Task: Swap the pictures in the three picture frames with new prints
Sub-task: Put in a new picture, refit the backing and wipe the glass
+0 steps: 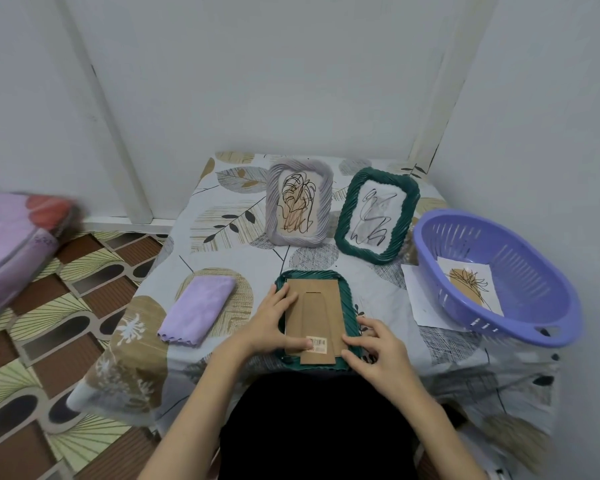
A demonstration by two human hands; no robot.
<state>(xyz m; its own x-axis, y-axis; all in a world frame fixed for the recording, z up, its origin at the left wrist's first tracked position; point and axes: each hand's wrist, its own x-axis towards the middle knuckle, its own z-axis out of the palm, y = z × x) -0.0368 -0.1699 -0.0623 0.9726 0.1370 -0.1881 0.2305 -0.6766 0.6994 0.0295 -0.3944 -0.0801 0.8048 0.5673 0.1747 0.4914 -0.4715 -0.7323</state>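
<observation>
A green frame point(350, 299) lies face down at the table's near edge, its brown cardboard back point(314, 313) with a fold-out stand and barcode sticker facing up. My left hand point(274, 318) presses on the back's left side, thumb by the sticker. My right hand point(378, 351) touches the frame's lower right corner with its fingers spread. Behind stand a grey frame point(321, 209) and another green frame point(409, 202), each upright with a line drawing inside. A print point(471, 284) lies in the purple basket point(520, 327); a white sheet point(420, 299) sits under the basket.
A folded lilac cloth point(198, 308) lies to the left on the leaf-patterned tablecloth point(222, 216). White walls close the back and right. A pink bundle point(11, 244) sits left, above the patterned floor point(59, 327).
</observation>
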